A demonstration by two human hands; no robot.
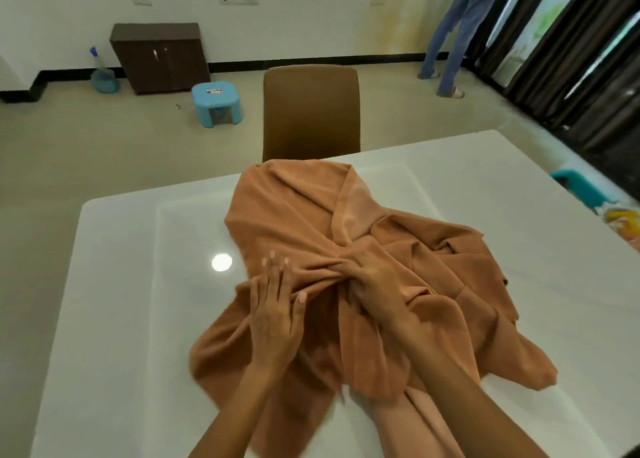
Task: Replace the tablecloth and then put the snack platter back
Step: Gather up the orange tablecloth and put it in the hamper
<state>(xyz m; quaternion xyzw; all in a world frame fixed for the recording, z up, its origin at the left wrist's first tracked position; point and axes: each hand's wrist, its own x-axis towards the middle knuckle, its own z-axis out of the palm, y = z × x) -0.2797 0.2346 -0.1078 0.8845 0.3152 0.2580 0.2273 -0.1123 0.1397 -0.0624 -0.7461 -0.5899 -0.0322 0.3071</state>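
Head view: left hand (pixel 273 314) lies flat-fingered on the tablecloth (pixel 294 215); right hand (pixel 372 277) grips its bunched folds.

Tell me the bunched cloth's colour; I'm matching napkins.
Plain orange-brown, no pattern: the cloth shows best in the head view, on the white table.

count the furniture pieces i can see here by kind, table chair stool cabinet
table: 1
chair: 1
stool: 1
cabinet: 1
total: 4
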